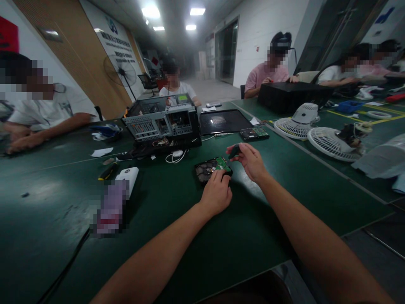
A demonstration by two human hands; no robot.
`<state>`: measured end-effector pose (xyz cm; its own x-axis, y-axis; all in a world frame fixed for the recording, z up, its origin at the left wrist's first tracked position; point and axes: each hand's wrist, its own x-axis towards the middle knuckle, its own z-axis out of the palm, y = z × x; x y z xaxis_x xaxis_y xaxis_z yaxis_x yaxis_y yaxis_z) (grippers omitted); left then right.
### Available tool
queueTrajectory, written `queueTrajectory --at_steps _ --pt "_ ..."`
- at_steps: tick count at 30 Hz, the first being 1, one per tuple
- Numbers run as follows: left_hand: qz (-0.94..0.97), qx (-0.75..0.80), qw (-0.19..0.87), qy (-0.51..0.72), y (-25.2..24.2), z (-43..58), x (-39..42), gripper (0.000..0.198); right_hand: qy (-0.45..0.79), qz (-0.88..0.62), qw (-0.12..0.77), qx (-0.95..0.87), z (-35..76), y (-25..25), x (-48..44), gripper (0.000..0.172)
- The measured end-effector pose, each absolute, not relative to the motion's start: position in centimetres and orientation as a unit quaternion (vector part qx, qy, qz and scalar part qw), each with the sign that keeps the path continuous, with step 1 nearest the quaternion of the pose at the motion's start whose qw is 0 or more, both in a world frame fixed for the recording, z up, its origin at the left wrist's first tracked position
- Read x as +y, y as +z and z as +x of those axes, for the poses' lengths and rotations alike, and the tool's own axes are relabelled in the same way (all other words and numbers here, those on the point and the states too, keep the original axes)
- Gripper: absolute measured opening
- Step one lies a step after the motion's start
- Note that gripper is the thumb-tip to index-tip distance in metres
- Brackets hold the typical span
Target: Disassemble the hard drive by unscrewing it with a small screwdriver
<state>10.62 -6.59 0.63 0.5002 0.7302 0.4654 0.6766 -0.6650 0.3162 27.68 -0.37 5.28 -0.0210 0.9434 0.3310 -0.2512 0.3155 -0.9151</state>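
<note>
Pinching a small, dark piece (pixel 234 150) too blurred to identify, the right hand's (pixel 249 161) fingers hover at 2 o'clock from a flat, black-and-grey rectangular hard drive (pixel 205 170). The left hand's (pixel 217 192) fingers bend over its 4 o'clock edge; whether they grip, I cannot tell. Judging by its state, work is partway: a grey-metal and black computer case (pixel 186 137) at 11 o'clock already stands open, yet the drive keeps its green circuit board (pixel 220 162). Lying on the dark green table (pixel 177 211), the drive looks dull and whole; a second, green-and-black rectangular drive (pixel 255 133) sits at 2.
</note>
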Motion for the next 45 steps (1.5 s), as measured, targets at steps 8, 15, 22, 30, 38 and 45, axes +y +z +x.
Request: queueTrajectory --at_steps 8,15,22,30,38,45 --pt "0.864 0.407 0.048 0.292 0.47 10.58 -6.54 0.032 0.431 -0.367 0.629 -0.534 28.05 5.18 -0.08 0.033" --pt "0.863 0.409 0.05 0.292 0.43 10.6 -6.58 0.032 0.409 -0.368 0.623 -0.556 28.31 5.02 0.1 0.027" --pt "0.862 0.41 0.054 0.293 0.52 10.63 -6.56 0.031 0.47 -0.334 0.626 -0.526 27.88 5.09 -0.16 0.03" --pt "0.866 0.409 0.05 0.284 0.39 10.48 -6.47 0.033 0.44 -0.359 0.624 -0.536 28.18 5.03 0.08 0.027" --pt "0.865 0.407 0.048 0.29 0.57 10.47 -6.6 0.033 0.436 -0.361 0.623 -0.54 28.06 5.16 0.0 0.026" --pt "0.864 0.412 0.045 0.285 0.46 10.51 -6.43 0.032 0.48 -0.33 0.621 -0.524 27.94 5.05 0.04 0.029"
